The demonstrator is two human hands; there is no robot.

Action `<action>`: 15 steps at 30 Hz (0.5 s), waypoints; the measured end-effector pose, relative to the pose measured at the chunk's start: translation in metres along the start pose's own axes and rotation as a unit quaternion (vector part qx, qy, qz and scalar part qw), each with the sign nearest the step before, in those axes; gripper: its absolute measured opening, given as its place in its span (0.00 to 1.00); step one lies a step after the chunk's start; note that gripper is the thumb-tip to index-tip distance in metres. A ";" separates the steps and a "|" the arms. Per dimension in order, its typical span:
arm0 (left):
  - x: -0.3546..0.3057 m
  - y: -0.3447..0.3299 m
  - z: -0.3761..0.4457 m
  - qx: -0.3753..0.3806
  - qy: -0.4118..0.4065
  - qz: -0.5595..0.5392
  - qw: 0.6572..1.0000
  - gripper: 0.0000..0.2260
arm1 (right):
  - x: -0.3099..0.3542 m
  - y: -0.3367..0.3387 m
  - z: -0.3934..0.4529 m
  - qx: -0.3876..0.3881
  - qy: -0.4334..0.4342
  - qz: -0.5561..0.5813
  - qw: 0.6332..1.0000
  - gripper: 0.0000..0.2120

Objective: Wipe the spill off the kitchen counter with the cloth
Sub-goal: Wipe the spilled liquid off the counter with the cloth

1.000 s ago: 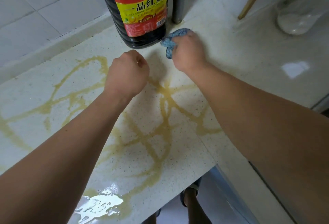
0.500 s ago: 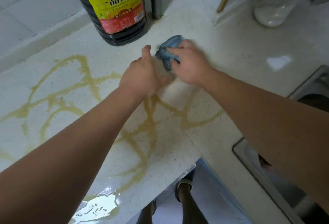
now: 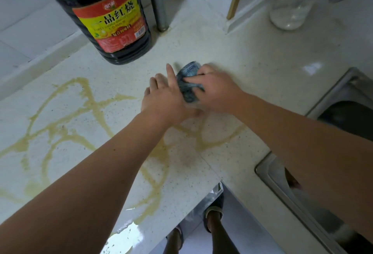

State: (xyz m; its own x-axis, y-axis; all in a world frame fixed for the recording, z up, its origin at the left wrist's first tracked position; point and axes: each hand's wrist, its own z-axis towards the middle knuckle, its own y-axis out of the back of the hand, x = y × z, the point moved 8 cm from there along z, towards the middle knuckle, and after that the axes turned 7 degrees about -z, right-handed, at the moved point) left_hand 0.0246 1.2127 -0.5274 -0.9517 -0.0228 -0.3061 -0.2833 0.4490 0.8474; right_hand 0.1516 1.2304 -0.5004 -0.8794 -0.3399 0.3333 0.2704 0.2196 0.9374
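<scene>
Two hands on bunched cloth (image 3: 189,84), long axis running away, yellow spill (image 3: 80,128) nearer

Glossy speckled stone counter (image 3: 252,68)

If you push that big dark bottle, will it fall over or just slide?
The bottle looks full of dark liquid, so it is probably heavy and hard to tip. Its wide base sits flat on the counter, so it would likely slide. It looks round, so if it did tip, it might roll.
</scene>
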 end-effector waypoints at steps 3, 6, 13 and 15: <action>-0.001 0.005 -0.002 0.005 -0.010 0.040 0.999 0.68 | -0.089 0.029 0.008 -0.074 -0.200 -0.031 0.977 0.20; 0.000 0.008 -0.002 0.008 -0.012 0.067 0.998 0.66 | -0.109 0.035 0.004 -0.087 -0.255 -0.010 0.963 0.20; -0.003 0.026 0.008 0.011 -0.010 0.059 0.998 0.55 | -0.059 0.013 -0.019 -0.083 -0.100 -0.019 0.991 0.18; -0.005 0.028 0.007 0.006 -0.014 0.056 0.998 0.52 | -0.106 0.032 -0.018 -0.134 -0.239 -0.021 0.962 0.18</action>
State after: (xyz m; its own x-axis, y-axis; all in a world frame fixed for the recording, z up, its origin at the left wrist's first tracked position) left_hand 0.0229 1.2317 -0.5053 -0.9736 0.0522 -0.2220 -0.1741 0.4589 0.8713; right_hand 0.2604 1.2572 -0.5044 -0.9538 0.1304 0.2705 0.2662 -0.0495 0.9626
